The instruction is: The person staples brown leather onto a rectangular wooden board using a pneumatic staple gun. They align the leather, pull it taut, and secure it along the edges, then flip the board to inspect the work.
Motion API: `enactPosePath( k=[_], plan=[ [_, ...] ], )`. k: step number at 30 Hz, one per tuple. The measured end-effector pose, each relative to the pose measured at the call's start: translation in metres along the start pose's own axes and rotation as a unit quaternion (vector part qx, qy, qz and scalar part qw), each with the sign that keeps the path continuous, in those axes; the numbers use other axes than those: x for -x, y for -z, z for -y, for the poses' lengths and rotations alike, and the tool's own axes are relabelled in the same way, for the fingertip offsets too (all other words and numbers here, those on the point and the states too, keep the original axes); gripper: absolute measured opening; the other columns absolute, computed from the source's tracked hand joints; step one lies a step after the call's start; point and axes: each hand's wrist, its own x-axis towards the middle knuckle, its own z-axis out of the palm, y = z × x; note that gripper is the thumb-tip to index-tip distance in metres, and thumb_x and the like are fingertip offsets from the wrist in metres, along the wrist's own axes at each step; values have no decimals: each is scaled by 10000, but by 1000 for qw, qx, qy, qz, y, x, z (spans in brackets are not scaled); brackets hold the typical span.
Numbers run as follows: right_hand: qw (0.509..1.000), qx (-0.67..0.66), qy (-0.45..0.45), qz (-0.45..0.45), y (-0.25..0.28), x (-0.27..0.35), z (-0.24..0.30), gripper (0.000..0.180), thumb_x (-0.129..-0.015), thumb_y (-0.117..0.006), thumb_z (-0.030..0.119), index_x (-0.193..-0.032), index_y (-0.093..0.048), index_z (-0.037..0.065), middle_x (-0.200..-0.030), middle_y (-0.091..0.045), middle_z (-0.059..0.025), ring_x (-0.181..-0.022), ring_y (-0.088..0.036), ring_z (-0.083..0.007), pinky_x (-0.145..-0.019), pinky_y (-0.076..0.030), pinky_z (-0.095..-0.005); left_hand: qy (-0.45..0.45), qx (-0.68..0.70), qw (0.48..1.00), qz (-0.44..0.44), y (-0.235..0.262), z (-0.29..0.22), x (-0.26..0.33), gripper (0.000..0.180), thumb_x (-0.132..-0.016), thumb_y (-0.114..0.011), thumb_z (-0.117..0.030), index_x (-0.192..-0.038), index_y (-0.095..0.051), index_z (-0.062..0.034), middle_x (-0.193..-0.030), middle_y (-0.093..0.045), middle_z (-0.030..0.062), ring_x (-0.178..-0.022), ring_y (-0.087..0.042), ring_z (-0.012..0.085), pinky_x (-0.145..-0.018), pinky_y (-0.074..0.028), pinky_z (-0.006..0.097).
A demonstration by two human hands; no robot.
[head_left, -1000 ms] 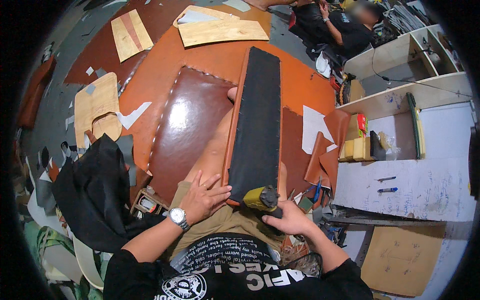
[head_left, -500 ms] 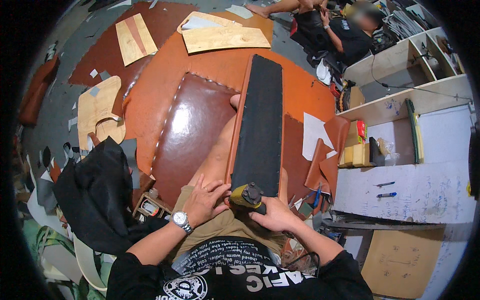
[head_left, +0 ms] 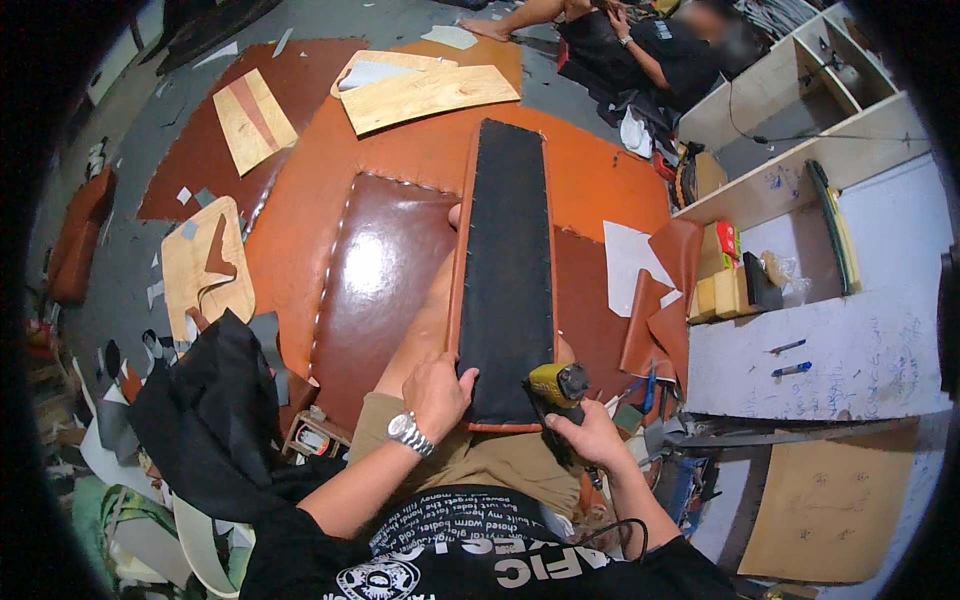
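Across my lap lies a long upholstered panel [head_left: 510, 270], its upper face black cloth with small staples along the edges and a reddish-brown rim. My left hand [head_left: 435, 400] grips its near left edge, thumb on top of the cloth and fingers partly hidden beneath the edge. By the near right corner, my right hand [head_left: 592, 432] is closed round the handle of a yellow and black staple gun [head_left: 558, 384]. The gun's head is beside the panel's right edge; I cannot tell whether its nose touches it.
Brown leather pieces [head_left: 400, 240] cover the floor ahead, with wooden boards [head_left: 430, 100] on them. Black cloth [head_left: 215, 410] is heaped at my left. On my right stand a wooden shelf unit [head_left: 770, 190] and a marked white board [head_left: 800, 370]. Another person [head_left: 670, 65] sits at the far right.
The staple gun has moved right, from the panel's near end to its right corner. My left hand has gone from beside the gun to holding the panel's left edge.
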Motion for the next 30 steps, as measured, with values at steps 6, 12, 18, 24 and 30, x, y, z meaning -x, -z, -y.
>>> enactPosePath(
  k=[6,12,18,24,30],
  plan=[
    [1000,-15,23,-14,-2,-2,-4,502,-931,-765,319,-1304,-701,-10,-1167,-772,-264,-1134,-739,-401,-1010,-550,-468,106,74,991,14,-7,-5,-47,352,-845,-879,-275,-785,-768,53,-809,-729,290,-763,-732,457,-691,-571,523],
    [1000,-31,5,1,5,1,2,506,-926,-764,337,-1283,-707,-18,-1126,-773,-276,-1098,-743,-427,-990,-558,-475,177,-68,978,91,-8,-9,-84,399,-811,-921,-339,-926,-809,26,-999,-768,305,-968,-764,455,-843,-616,517],
    [999,-46,23,-13,3,1,1,469,-929,-771,351,-1171,-727,-49,-1048,-773,-284,-1027,-758,-417,-925,-568,-480,175,-136,972,83,-19,-22,-84,313,-865,-801,-244,-974,-803,49,-1065,-770,307,-1033,-758,449,-921,-609,509],
    [999,-44,16,-4,6,1,0,500,-930,-770,362,-1189,-717,-62,-1064,-768,-298,-1051,-750,-440,-938,-566,-487,148,-160,973,79,-18,-37,-87,385,-876,-772,-208,-1155,-758,56,-1125,-765,306,-1096,-742,456,-966,-595,501],
    [999,-32,3,12,4,-4,-8,506,-940,-761,356,-1238,-711,-50,-1103,-768,-291,-1080,-746,-428,-964,-559,-471,113,72,985,108,4,-32,-63,781,-799,-887,-110,-1480,-512,-38,-1215,-749,273,-1131,-738,406,-984,-578,448]
  ],
)
